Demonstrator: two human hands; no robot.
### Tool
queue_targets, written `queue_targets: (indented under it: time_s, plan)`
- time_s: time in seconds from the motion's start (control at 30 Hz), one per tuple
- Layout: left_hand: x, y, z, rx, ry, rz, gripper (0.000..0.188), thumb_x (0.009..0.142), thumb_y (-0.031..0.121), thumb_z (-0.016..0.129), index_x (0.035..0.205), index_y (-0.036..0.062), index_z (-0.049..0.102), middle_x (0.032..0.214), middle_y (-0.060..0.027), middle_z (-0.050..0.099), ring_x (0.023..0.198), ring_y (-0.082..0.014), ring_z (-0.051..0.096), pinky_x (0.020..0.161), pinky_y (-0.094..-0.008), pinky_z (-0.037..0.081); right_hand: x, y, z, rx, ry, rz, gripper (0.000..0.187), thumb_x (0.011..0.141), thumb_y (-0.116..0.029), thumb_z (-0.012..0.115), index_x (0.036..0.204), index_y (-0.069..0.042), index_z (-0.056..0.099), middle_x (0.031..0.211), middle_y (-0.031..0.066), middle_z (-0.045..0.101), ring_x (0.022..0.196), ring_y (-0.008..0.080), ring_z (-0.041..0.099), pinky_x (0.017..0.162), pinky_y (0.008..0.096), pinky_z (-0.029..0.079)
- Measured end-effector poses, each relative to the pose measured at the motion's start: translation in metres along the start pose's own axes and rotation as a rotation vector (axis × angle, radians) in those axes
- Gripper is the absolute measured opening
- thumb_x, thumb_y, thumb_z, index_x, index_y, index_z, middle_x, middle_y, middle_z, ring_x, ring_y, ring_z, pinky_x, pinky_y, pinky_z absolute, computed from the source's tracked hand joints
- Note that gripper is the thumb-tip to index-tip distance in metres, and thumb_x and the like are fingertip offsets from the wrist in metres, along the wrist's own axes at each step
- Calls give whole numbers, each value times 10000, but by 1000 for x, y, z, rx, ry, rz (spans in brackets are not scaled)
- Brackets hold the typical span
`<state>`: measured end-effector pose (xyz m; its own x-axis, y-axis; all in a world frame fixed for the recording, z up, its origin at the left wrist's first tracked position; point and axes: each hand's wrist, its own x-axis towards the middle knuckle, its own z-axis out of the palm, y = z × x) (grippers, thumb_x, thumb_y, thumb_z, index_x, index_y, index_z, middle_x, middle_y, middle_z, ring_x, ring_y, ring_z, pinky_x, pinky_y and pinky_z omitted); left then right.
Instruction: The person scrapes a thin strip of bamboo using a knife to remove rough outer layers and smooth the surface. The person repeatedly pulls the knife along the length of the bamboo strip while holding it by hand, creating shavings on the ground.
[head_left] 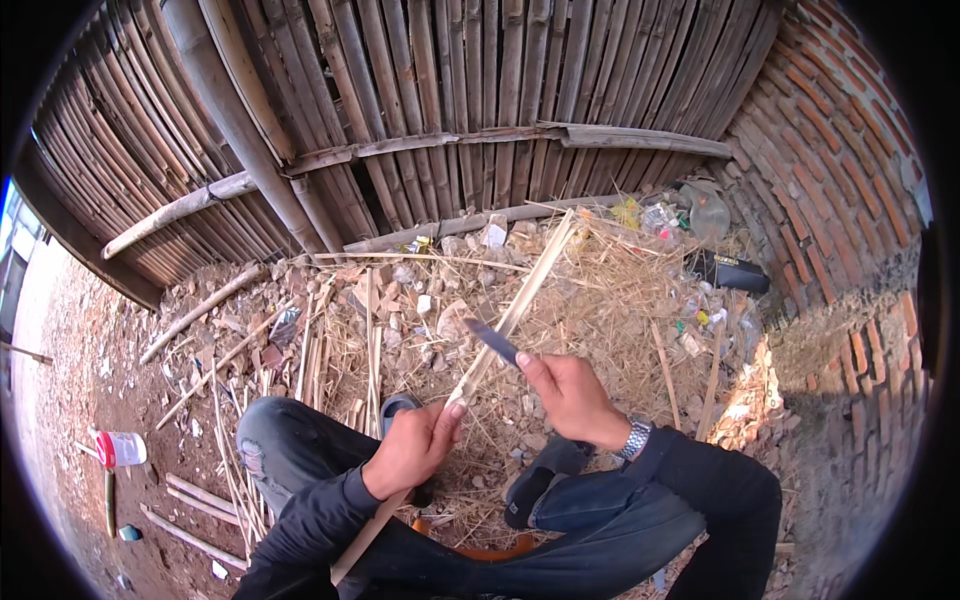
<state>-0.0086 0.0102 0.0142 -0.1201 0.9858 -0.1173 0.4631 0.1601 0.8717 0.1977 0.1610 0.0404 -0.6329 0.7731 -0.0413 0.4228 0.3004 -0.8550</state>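
Above the person's bent legs in dark blue jeans [625,525], the left hand [412,450] is closed around a long, pale bamboo strip [543,272], which slants from beside the left forearm away toward the far right. The right hand [575,400], a silver metal-banded wristwatch [635,438] at its wrist, grips a knife [490,341] whose dark blade points leftward and crosses the strip beyond the left hand; whether its edge touches cannot be told. Out to the left, a clear plastic tub [122,449] with red on it lies on bare ground. Past the knees, split bamboo pieces [374,345] lie over straw and broken rubble. Farther right, a black cylindrical case [730,271] rests near a brick wall [800,160]. Behind everything stands a bamboo-slat wall [500,85] with a horizontal rail [430,143].
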Motion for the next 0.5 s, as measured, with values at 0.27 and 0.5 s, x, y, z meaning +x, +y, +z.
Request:
queue_targets:
  time_s: [0.27, 0.5]
  plan:
    - [0, -6, 0, 31, -49, 33, 434, 1118, 314, 521, 807, 45, 659, 596, -57, 571, 532, -183, 581, 554, -354, 466, 5, 8, -4, 417, -157, 178, 554, 1105, -452, 535, 735, -45, 598, 571, -12, 497, 508, 88, 450, 489, 319, 365]
    - [-3, 2, 7, -46, -73, 57, 348, 1095, 265, 573, 906, -8, 675, 630, -200, 594, 557, -354, 633, 558, -422, 476, 13, 14, -8, 427, 86, 71, 230, 999, -255, 762, 961, -32, 723, 691, -79, 567, 633, 15, 468, 569, 250, 379]
